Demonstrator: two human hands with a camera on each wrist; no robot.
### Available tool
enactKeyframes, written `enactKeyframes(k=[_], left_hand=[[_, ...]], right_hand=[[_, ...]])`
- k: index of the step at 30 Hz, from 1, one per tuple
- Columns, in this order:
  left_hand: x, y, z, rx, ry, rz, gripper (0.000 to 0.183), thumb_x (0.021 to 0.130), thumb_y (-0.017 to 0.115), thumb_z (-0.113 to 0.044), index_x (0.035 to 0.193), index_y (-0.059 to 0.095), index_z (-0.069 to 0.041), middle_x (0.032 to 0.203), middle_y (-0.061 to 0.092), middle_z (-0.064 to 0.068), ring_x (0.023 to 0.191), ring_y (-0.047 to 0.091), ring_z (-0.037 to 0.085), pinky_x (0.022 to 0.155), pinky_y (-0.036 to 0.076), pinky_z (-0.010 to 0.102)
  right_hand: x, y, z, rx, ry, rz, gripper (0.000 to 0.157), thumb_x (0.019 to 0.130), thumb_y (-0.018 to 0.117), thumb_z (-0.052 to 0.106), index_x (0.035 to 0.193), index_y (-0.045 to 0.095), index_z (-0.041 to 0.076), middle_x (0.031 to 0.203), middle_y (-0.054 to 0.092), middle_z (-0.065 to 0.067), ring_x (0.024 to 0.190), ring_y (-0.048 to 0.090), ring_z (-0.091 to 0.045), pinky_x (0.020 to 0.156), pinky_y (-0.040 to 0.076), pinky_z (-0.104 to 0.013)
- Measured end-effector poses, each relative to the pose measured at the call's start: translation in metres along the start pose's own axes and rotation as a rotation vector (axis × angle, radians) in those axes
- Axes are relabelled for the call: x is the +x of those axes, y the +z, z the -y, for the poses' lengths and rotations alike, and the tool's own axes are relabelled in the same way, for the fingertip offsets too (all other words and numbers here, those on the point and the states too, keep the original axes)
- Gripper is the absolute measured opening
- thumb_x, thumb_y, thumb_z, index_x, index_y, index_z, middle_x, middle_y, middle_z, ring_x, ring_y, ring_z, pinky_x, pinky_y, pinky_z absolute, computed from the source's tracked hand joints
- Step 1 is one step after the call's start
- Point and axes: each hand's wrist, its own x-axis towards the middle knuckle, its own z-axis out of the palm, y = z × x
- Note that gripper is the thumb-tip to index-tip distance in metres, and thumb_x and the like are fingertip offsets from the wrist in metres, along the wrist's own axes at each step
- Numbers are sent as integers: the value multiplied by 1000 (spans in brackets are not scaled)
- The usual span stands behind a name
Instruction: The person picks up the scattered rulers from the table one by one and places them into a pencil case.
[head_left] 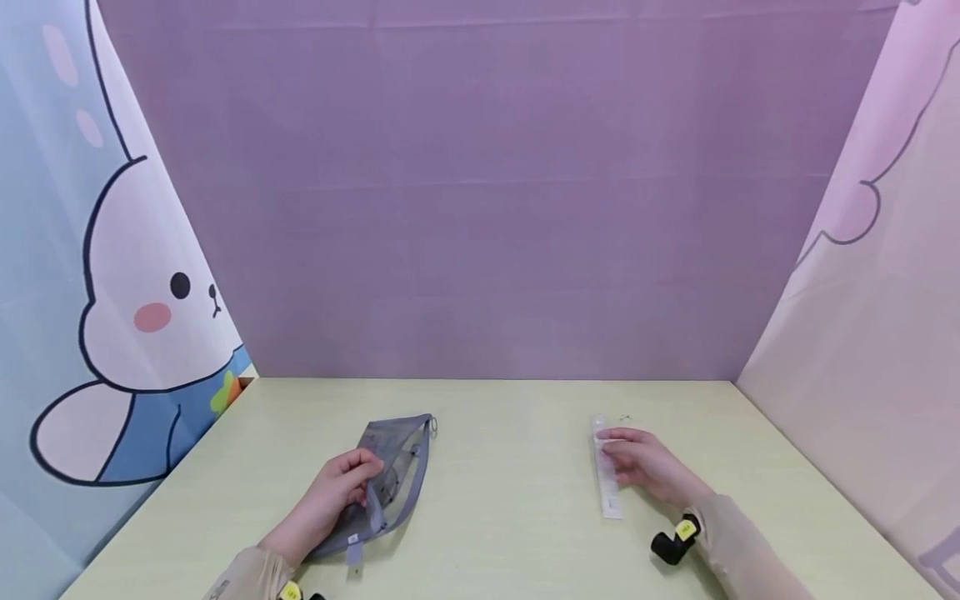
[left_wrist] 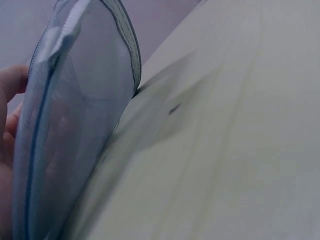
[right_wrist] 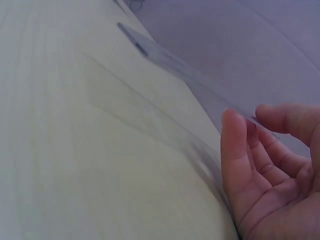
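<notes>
In the head view my left hand [head_left: 347,482] pinches one side of a grey mesh zipper pouch [head_left: 396,433], whose mouth gapes open toward the right. The left wrist view shows the mesh wall of the pouch [left_wrist: 85,115] standing up from the table, with fingers behind it. To the right, my right hand [head_left: 648,462] holds a clear ruler [head_left: 609,483] between thumb and fingers. In the right wrist view the ruler [right_wrist: 185,70] is raised off the table and tilted, its shadow below it.
A pale wood-grain table [head_left: 510,500] lies under both hands. Behind it rises a purple backdrop [head_left: 495,208]. A cartoon-printed cloth [head_left: 157,333] hangs on the left, and a pink one [head_left: 885,350] on the right. A small tag [head_left: 355,557] dangles from the pouch.
</notes>
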Motion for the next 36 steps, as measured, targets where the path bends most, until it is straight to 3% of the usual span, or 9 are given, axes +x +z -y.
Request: enactKeyframes(k=[12, 36], left_hand=[[2, 0, 3, 17, -5, -23, 12, 92, 65, -15, 91, 61, -3, 79, 54, -1, 61, 49, 9, 56, 45, 22], [0, 0, 3, -9, 17, 4, 11, 92, 64, -13, 91, 60, -2, 80, 53, -1, 60, 48, 8, 56, 45, 22]], right_hand=[[9, 17, -1, 15, 2, 11, 40, 94, 58, 6, 129, 47, -11, 89, 63, -3, 68, 61, -10, 59, 52, -23], [32, 62, -3, 21, 22, 76, 43, 93, 58, 7, 130, 47, -11, 87, 62, -3, 71, 60, -11, 60, 51, -23]])
